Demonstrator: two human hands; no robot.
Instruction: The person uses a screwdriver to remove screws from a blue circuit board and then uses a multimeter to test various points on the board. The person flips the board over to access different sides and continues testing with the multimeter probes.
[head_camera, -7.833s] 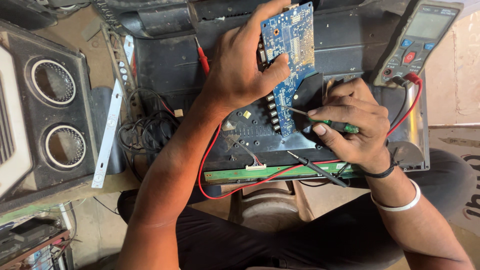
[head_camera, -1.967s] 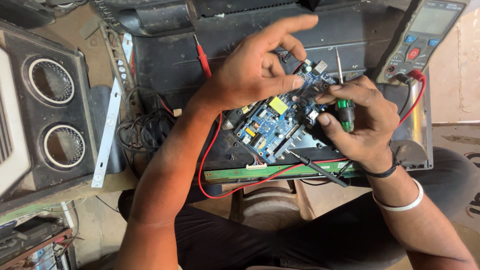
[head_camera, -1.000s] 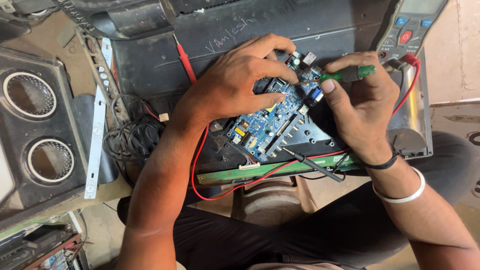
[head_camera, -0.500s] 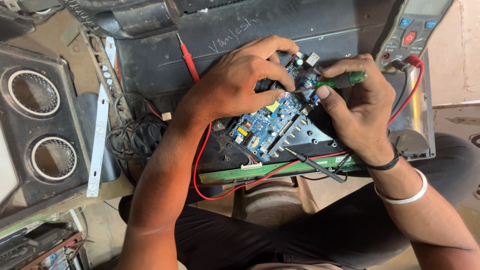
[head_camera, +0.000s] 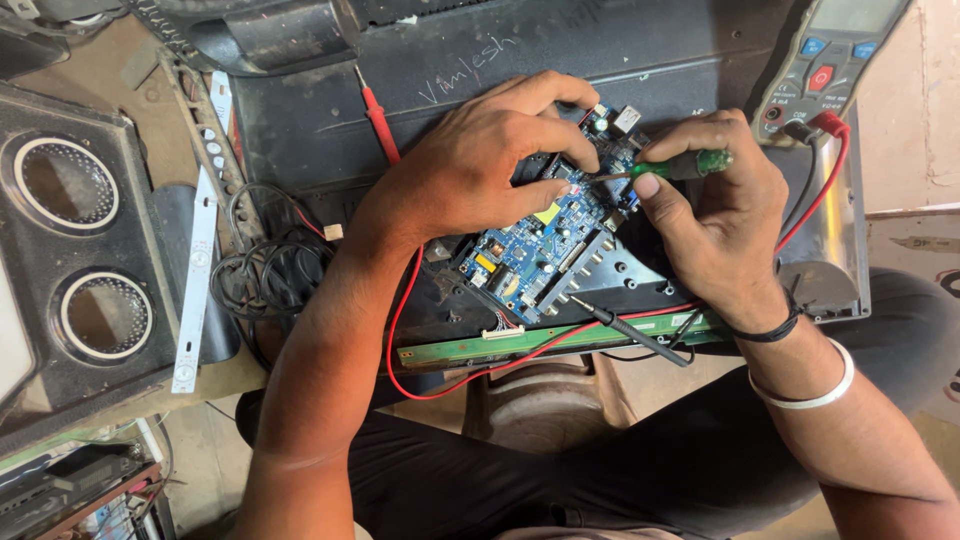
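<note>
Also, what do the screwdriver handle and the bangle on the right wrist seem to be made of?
Screwdriver handle: probably translucent green plastic; light glows through it. Bangle: likely metal, silver-coloured and smooth with a soft shine, though pale plastic cannot be excluded. The right hand pinches the handle.

board: I see the blue circuit board (head_camera: 545, 245) now flat, no longer raised | green screwdriver (head_camera: 680, 166) now at its top edge
</note>
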